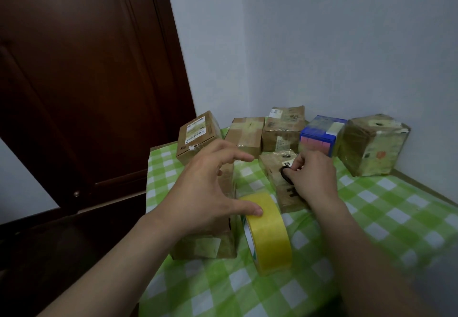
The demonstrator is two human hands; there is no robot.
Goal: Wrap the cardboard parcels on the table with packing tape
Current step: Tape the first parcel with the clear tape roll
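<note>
One tape roll (270,237) beside the left grip (208,190), perhaps against its thumb.

I get a single view, from the head camera, set above the near edge of the table (384,217) and looking forward and down across it at close range. It faces the wall corner (244,56), with the dark door (86,81) filling the left side; the wide lens bows the frame's edges.
</note>
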